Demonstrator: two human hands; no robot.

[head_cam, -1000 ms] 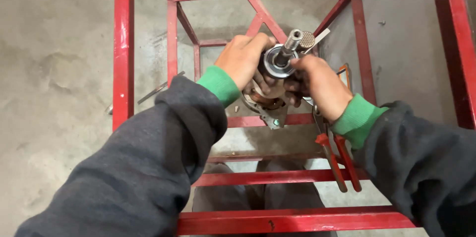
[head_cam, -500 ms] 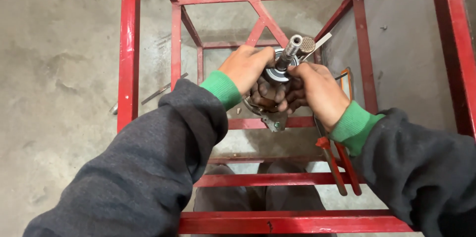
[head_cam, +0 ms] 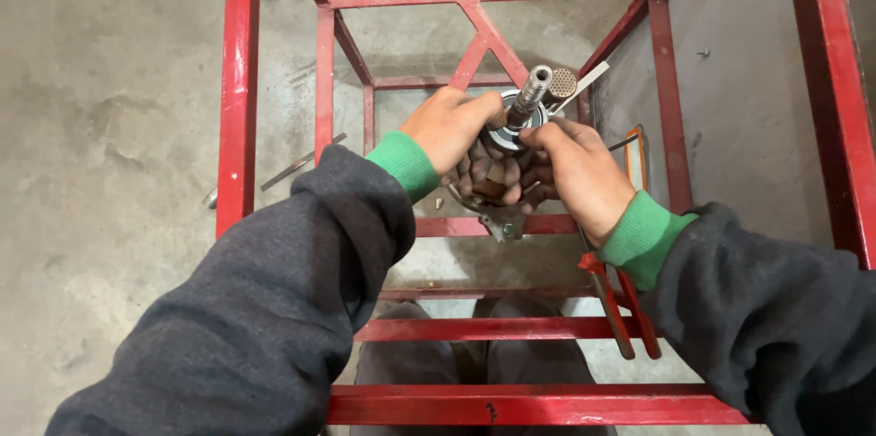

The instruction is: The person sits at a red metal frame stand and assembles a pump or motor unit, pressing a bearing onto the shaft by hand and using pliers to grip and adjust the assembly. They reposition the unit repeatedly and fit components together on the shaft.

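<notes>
Both hands hold a small motor rotor [head_cam: 500, 173], dark and coppery, with a steel shaft [head_cam: 531, 89] sticking up and a round bearing around the shaft's base. My left hand [head_cam: 449, 129] wraps it from the left, fingers curled over the top. My right hand [head_cam: 575, 171] grips it from the right, fingertips at the bearing. A metal bracket [head_cam: 504, 222] hangs under the rotor. Dark grey sleeves with green cuffs cover both arms.
A red steel frame [head_cam: 239, 80] surrounds the hands, with cross bars [head_cam: 493, 330] below. Red-handled pliers [head_cam: 616, 304] lie on the grey plate at the right, beside an orange-edged tool [head_cam: 636, 160]. A thin metal rod [head_cam: 301, 162] lies on the concrete floor at the left.
Both hands with the rotor have shifted slightly up and left in view. My fingers have closed tighter around the rotor's body, hiding more of its windings.
</notes>
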